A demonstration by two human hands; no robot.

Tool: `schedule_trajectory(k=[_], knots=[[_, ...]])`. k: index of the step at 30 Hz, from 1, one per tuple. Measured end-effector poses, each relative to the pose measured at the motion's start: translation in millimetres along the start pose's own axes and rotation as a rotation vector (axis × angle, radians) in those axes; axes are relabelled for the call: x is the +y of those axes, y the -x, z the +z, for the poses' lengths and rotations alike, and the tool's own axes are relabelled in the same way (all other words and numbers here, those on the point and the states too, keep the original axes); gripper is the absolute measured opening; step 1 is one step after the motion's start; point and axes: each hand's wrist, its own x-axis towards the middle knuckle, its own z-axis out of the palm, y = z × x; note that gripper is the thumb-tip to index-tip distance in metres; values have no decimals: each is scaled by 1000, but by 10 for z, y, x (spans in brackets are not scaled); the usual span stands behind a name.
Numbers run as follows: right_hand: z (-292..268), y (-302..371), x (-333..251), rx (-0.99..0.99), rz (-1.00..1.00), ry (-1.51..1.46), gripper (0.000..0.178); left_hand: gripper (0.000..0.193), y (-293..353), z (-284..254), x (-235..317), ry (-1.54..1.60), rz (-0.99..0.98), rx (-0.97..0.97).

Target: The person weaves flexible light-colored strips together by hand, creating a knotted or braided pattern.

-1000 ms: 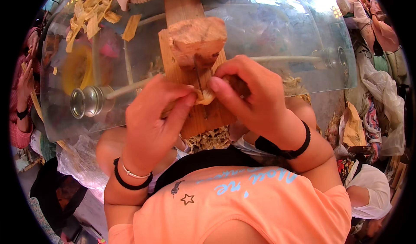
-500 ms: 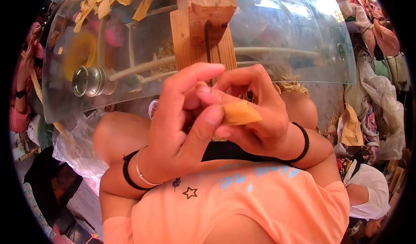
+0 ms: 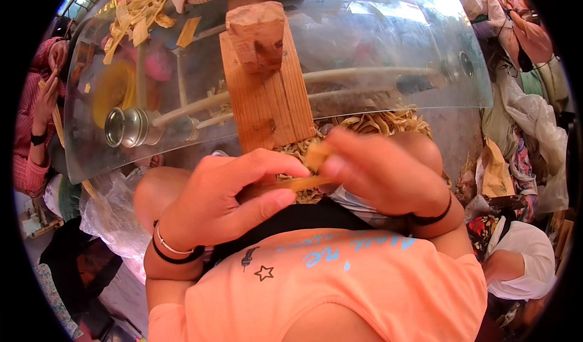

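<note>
Over my lap, my left hand (image 3: 228, 190) pinches a yellow, dried husk-like strip (image 3: 300, 184) between thumb and fingers. Its length runs from the left palm toward my right hand (image 3: 388, 172). The right hand is smeared by motion, with its fingers bent at the strip's other end. A short, folded yellow piece (image 3: 316, 155) stands up by the right fingertips; whether it is part of the same strip I cannot tell. Just beyond the hands, a wooden board (image 3: 270, 108) with an upright wooden block (image 3: 256, 35) juts over the table's near edge.
The board rests on a glass-topped table (image 3: 364, 93) with metal-ended legs beneath. Dried strips (image 3: 143, 8) are heaped at its far left, and more (image 3: 382, 123) lie below the near edge. Clear plastic (image 3: 112, 208) is at my left. Other people sit at both sides, one in pink (image 3: 42, 111).
My hands have moved lower and apart, with the yellow strip now stretched between them instead of bunched at the fingertips. The view has shifted, uncovering more of the wooden board.
</note>
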Motion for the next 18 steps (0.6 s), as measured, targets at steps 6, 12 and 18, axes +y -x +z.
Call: schedule_trajectory(k=[6, 12, 18], knots=[[411, -38, 160, -663, -206, 28, 34, 30, -190, 290, 12, 292, -127, -179], [262, -54, 200, -485, -288, -314, 32, 64, -126, 279, 48, 562, 106, 182], [174, -18, 236, -378, -176, -469, 34, 42, -70, 244, -52, -144, 161, 131]])
